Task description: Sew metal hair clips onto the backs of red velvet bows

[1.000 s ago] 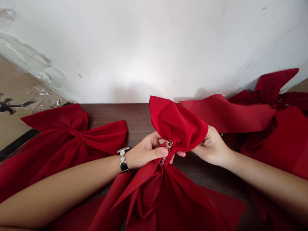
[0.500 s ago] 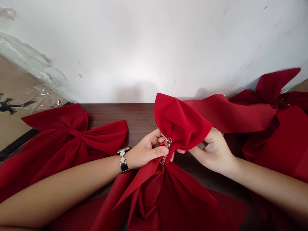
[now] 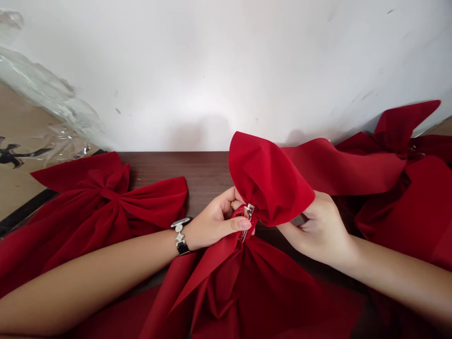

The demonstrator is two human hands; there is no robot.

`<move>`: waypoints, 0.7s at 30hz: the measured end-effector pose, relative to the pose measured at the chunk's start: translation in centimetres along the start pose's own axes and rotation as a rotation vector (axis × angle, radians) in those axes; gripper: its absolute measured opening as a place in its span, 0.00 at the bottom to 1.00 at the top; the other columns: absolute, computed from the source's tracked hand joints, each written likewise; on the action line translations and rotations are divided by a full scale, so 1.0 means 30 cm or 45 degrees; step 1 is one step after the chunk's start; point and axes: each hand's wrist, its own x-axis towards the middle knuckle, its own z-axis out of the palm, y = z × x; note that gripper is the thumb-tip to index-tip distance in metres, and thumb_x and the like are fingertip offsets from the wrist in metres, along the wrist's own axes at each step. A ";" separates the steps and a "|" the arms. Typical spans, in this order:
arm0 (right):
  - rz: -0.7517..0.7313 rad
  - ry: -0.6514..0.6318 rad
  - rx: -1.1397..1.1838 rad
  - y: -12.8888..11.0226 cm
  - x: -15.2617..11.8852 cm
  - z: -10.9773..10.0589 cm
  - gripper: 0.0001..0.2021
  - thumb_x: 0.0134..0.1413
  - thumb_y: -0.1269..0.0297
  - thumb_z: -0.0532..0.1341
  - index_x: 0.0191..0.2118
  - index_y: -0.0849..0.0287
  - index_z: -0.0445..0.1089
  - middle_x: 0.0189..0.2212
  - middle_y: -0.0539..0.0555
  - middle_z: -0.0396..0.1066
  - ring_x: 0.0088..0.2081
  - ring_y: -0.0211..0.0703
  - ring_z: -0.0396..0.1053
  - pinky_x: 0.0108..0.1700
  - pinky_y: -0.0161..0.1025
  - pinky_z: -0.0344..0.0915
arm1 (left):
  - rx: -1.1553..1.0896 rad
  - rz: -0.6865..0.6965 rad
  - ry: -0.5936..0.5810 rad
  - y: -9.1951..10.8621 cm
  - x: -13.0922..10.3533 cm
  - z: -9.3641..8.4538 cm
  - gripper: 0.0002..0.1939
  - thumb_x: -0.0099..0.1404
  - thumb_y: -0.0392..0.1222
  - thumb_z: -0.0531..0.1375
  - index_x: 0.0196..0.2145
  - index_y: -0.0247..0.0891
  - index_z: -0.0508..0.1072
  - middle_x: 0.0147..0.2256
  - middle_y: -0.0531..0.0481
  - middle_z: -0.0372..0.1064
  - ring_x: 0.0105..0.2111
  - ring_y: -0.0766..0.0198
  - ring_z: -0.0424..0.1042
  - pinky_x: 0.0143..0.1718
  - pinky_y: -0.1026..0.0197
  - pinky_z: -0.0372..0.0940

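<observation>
A large red fabric bow [image 3: 270,181] is held up over the brown table, its long tails hanging toward me. My left hand [image 3: 224,219], with a watch at the wrist, is closed on the bow's gathered middle, thumb pressing a metal clip [image 3: 248,214] on its back. At the bow's upper loop, my right hand [image 3: 316,228] is closed on the fabric from behind; its fingertips are hidden by the loop.
Another red bow [image 3: 109,194] lies at the left on the table [image 3: 169,165]. More red bows [image 3: 399,136] are piled at the right. A white wall [image 3: 212,70] stands behind. Clear plastic [image 3: 52,89] covers a cardboard box [image 3: 21,183] at the far left.
The bow's upper loop has moved slightly up and to the right with my right hand. My left hand stays at the clip.
</observation>
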 end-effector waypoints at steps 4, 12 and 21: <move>-0.031 0.041 -0.082 -0.008 -0.012 0.003 0.14 0.47 0.82 0.59 0.22 0.58 0.56 0.15 0.43 0.56 0.17 0.30 0.51 0.20 0.31 0.49 | 0.060 -0.025 0.016 -0.005 -0.003 0.001 0.18 0.58 0.47 0.66 0.35 0.38 0.61 0.28 0.54 0.68 0.29 0.68 0.72 0.32 0.66 0.65; 0.351 -0.186 0.171 0.048 0.023 -0.001 0.07 0.50 0.76 0.59 0.25 0.59 0.68 0.22 0.48 0.72 0.25 0.36 0.71 0.28 0.31 0.67 | 0.206 0.064 0.281 -0.002 0.013 -0.007 0.16 0.59 0.45 0.66 0.35 0.35 0.63 0.27 0.57 0.63 0.26 0.73 0.64 0.30 0.69 0.60; 0.708 -0.334 0.932 0.058 0.000 0.051 0.20 0.54 0.72 0.58 0.53 0.54 0.66 0.54 0.55 0.70 0.54 0.44 0.69 0.60 0.47 0.63 | 0.272 0.042 0.507 0.003 0.023 -0.009 0.17 0.58 0.45 0.67 0.35 0.36 0.63 0.28 0.56 0.67 0.27 0.72 0.66 0.32 0.67 0.61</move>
